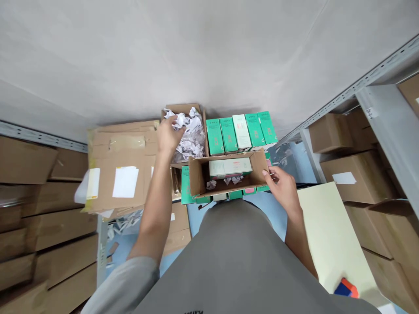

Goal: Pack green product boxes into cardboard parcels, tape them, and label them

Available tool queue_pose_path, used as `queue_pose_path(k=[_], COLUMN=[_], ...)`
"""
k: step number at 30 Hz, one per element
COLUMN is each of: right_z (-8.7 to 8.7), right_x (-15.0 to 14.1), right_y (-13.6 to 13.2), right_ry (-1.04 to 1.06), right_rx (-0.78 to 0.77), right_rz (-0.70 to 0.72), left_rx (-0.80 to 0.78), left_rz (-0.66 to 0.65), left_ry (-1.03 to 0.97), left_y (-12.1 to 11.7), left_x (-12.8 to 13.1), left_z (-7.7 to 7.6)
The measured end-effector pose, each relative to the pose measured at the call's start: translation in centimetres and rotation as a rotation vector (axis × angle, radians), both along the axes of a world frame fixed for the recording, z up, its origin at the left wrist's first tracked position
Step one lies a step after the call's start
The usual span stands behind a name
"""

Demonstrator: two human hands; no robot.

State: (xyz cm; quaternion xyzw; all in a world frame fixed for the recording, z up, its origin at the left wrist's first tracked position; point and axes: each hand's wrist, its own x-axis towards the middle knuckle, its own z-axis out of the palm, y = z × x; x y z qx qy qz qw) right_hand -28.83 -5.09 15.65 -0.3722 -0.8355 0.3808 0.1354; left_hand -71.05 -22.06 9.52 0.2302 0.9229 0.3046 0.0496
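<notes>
My left hand [169, 134] reaches into a cardboard carton of crumpled white paper [192, 136], its fingers closed around a piece at the near left. Clear plastic shows among the paper. With thumb and fingers, my right hand [280, 185] grips the right end of a narrow open cardboard box [196, 176] in front of my body. Inside that box lies a white and green product box [231, 167] on its side, with a few scraps of crumpled paper along the near wall.
Behind the open box stands a row of green boxes [229, 136] with one white box [241, 132] among them. Flattened cardboard [131, 144] is stacked at left. Shelves of brown cartons [353, 159] flank both sides. A pale board [327, 226] is at right.
</notes>
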Motion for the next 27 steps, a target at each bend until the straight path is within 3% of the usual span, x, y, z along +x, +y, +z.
queue_pose_path(k=[4,7,9,12,16,20,24,27], right_z=[-0.2,-0.5,-0.6,-0.7,-0.6,-0.6,-0.8,-1.0], right_x=[0.1,0.2,0.2,0.1,0.1,0.3,0.5,0.7], right_y=[0.3,0.6,0.8,1.1,1.6,1.7,1.6,1.4], right_ry=[0.011,0.014,0.015,0.026,0.044,0.049,0.046,0.041], right_rx=[-0.008,-0.029,-0.024,-0.022,-0.025,-0.028,-0.030,-0.027], right_rz=[0.021,0.033,0.038,0.056,0.082,0.091,0.077,0.052], left_rx=[0.279,0.440,0.392,0.244,0.101,0.075,0.031,-0.057], left_rz=[0.021,-0.185,-0.367,-0.594,-0.661,-0.456,-0.124,0.021], left_ry=[0.021,0.048,0.012,-0.049,-0.036,0.068,0.157,0.012], left_y=[-4.3,-6.2,-6.2,-4.6,-1.8,-2.5,-7.0,-10.6], left_x=[6.5,13.2,17.2,20.9,22.3,22.0,21.5,21.4], left_z=[7.3,12.0,13.4,12.9,10.1,9.5,9.5,8.0])
